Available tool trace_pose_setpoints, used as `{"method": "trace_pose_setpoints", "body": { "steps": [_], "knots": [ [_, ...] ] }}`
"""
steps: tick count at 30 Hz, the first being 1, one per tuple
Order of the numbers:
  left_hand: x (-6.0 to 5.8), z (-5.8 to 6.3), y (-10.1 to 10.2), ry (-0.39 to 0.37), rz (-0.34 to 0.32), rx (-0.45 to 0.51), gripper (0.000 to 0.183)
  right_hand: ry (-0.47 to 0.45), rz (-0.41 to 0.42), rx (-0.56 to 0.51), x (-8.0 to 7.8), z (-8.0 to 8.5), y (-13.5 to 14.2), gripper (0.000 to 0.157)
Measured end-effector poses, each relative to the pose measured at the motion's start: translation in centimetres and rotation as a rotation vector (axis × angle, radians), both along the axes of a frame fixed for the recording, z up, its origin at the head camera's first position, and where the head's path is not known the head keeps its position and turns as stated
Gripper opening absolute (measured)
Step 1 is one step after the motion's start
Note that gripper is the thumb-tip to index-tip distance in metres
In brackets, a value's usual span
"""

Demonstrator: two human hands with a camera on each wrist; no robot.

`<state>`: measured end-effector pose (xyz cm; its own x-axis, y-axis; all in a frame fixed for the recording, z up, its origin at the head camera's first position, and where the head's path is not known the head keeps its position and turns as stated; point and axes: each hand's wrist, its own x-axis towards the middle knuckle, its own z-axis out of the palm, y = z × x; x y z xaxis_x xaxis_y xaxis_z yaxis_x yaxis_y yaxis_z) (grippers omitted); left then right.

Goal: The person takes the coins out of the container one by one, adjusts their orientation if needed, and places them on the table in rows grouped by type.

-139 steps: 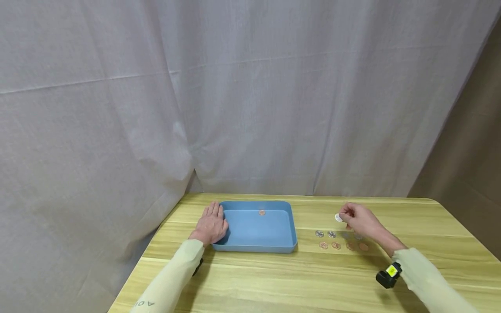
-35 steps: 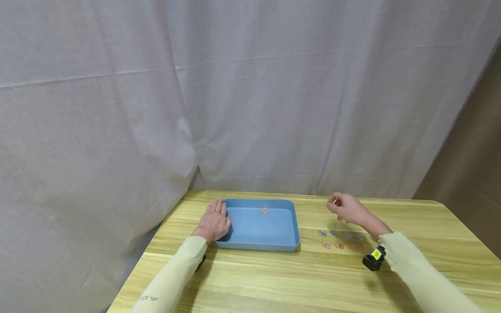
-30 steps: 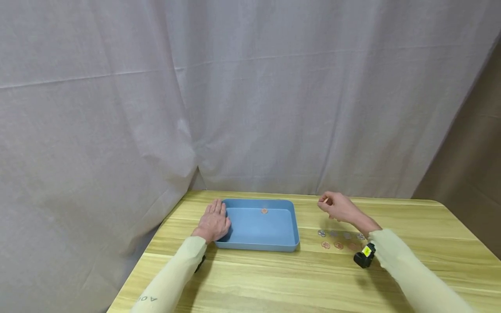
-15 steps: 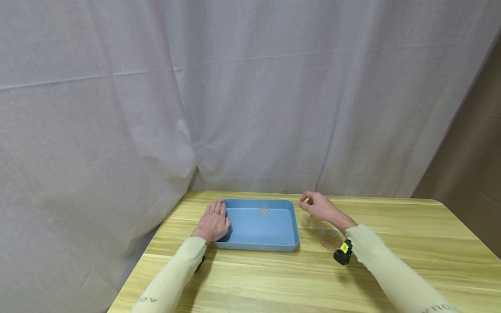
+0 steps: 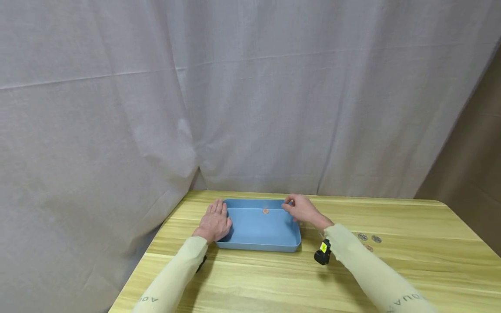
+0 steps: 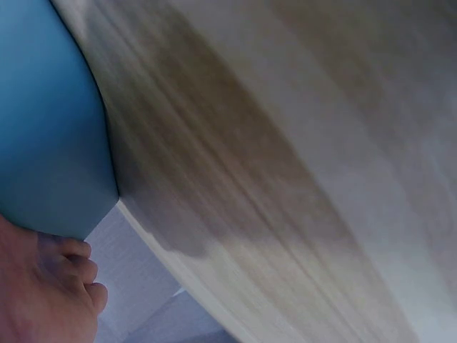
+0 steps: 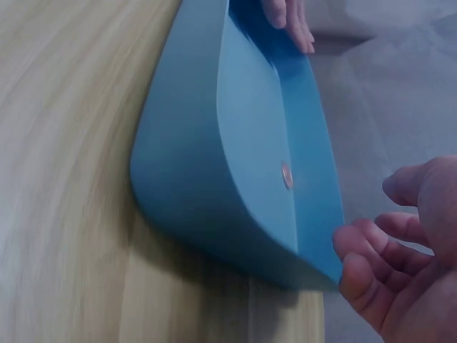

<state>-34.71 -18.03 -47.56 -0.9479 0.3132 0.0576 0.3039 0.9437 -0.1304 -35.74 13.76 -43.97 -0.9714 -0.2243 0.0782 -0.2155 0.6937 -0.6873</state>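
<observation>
My left hand (image 5: pixel 213 222) lies along the left end of a shallow blue tray (image 5: pixel 256 248), fingers straight over its rim. One copper coin (image 5: pixel 265 211) lies inside, near the far wall. Above the tray's right rim hangs my right hand (image 5: pixel 304 209), its fingers loosely bent. In the right wrist view a gap separates the right thumb (image 7: pixel 407 186) from the other fingers, and no coin shows between them. To the right, silver coins (image 5: pixel 362 237) and a copper coin (image 5: pixel 369 248) show on the table past the right sleeve, which covers others of their rows.
The light wooden table (image 5: pixel 254 282) carries the tray and the coins. Behind it a grey curtain (image 5: pixel 250 108) hangs close to the far edge. A small black camera (image 5: pixel 322 253) sits on my right wrist.
Several seconds ago my right hand pinched a silver coin; later another silver coin shows at the row's right end. The right hand has since moved left to the tray. My left hand stays put.
</observation>
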Motion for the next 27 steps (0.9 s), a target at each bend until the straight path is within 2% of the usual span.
{"method": "trace_pose_setpoints", "body": {
  "steps": [5,10,17,20,27],
  "knots": [
    [-0.1,0.0,0.0,0.006,0.000,-0.002,0.061,-0.040,0.002,0.008,-0.4,-0.4,-2.0,0.027],
    [-0.1,-0.2,-0.1,0.008,-0.007,-0.008,0.061,-0.031,0.011,0.059,-1.0,-1.4,-3.5,0.029],
    [-0.3,-0.4,0.0,0.025,-0.008,-0.005,0.060,-0.008,0.034,0.066,-1.7,-2.8,-4.5,0.044],
    [-0.2,-0.2,0.0,0.021,-0.007,-0.006,0.060,-0.010,0.030,0.081,-2.0,-3.1,-4.8,0.043],
    [0.0,0.0,0.1,0.003,-0.002,-0.006,0.060,0.031,0.022,0.197,-2.4,-3.7,-5.3,0.039]
  ]
}}
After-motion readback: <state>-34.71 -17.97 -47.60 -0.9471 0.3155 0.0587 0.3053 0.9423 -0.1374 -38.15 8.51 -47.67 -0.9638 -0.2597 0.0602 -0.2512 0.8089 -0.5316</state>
